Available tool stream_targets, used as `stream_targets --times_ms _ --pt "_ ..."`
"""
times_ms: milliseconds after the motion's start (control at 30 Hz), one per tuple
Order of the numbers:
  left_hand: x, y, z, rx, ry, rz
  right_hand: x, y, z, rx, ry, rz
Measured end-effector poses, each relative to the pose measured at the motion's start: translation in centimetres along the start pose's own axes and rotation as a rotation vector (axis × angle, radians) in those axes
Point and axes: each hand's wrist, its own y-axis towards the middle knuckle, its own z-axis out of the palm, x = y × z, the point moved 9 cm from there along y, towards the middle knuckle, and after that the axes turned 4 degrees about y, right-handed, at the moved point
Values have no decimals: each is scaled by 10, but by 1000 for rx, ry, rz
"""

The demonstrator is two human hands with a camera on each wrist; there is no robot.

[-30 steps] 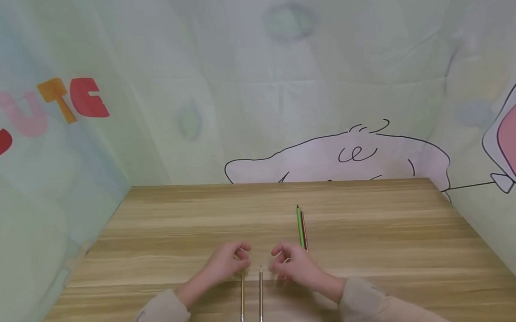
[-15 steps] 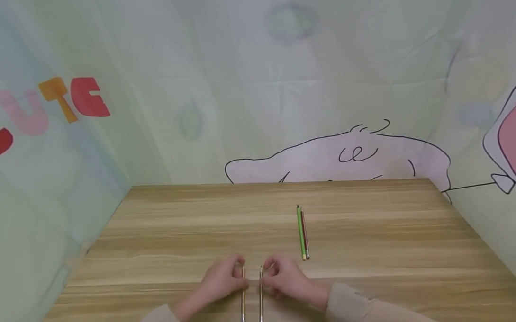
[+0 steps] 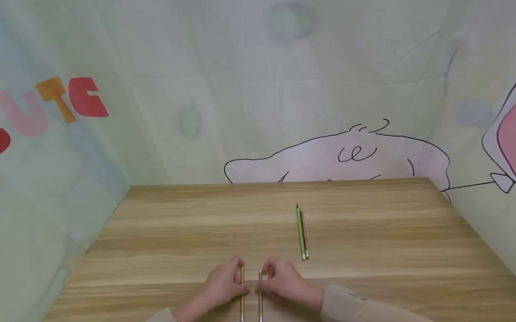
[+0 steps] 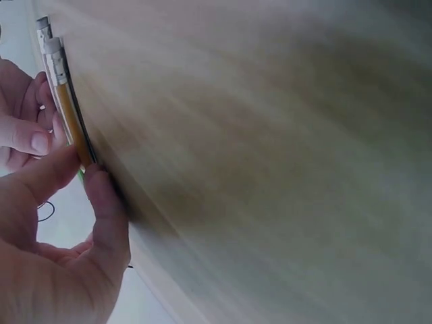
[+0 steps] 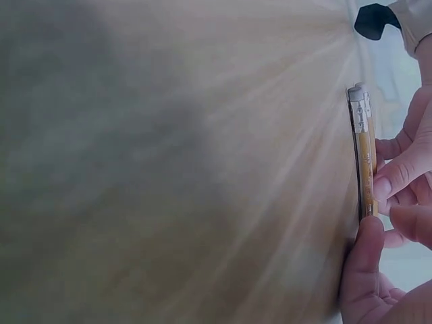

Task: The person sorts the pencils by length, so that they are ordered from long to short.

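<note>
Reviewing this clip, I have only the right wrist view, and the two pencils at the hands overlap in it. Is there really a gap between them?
Observer: Yes. In the head view, a strip of bare table shows between the left pencil and the right pencil.
Operator: Are any other pencils lying outside my view?
Observer: Yes, a green pencil and a dark red pencil lie side by side, farther from the person and to the right of those two.
</note>
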Motion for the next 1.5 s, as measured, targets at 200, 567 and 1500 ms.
stream_targets --times_ms 200,567,1500 --pt "-2 -1 0 -7 38 -4 2 3 2 -2 -96 -3" --pt "-2 -2 1 -24 54 -40 5 4 6 0 -191 10" --pt "-4 0 -5 -36 130 -76 17 -3 4 15 -351 -62"
